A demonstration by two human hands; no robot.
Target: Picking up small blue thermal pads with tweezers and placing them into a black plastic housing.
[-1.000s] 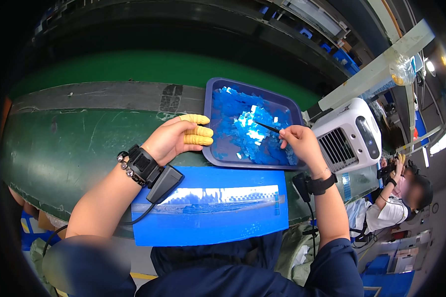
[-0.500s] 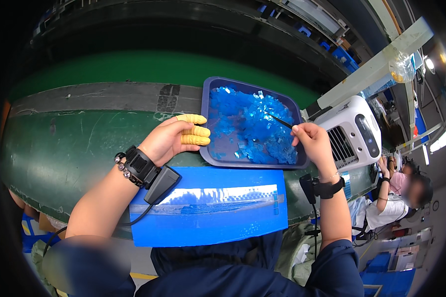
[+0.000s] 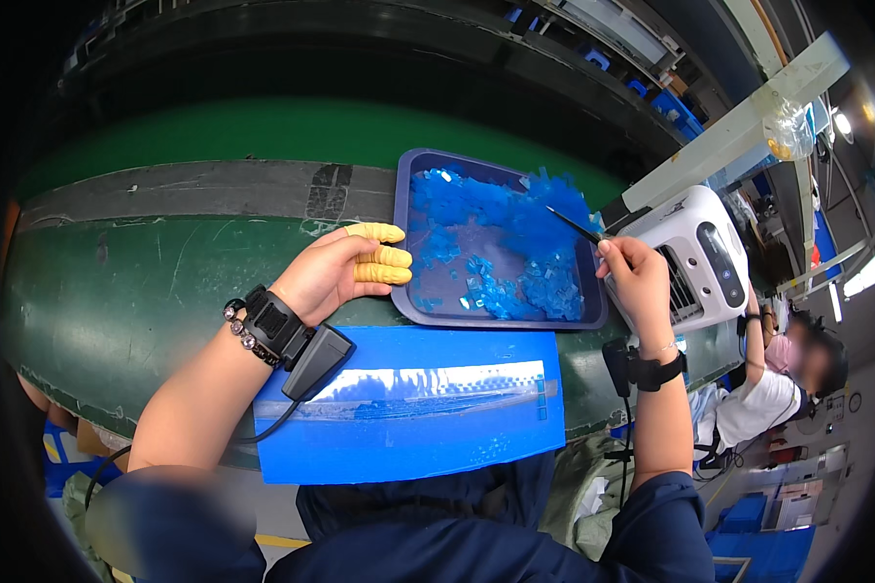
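Observation:
My left hand, with yellow finger cots on several fingers, rests by the left rim of a dark blue-grey tray. Its fingers are stretched out, their tips at or against the rim. Many small, thin, shiny blue film pieces lie in the tray, heaped at the far right. My right hand pinches black tweezers above the tray's right side, tip pointing left over the film pieces. Nothing can be made out between the tweezer tips.
In front of me lies a blue sheet with a clear glossy strip on it. A white fan-like appliance stands right of the tray, on the green bench. A pale post rises beyond. Another person sits at the far right.
My right hand with the tweezers has moved right, toward the tray's right rim. The far-right film pieces have shifted outward into a blurred heap. My left hand stays put.

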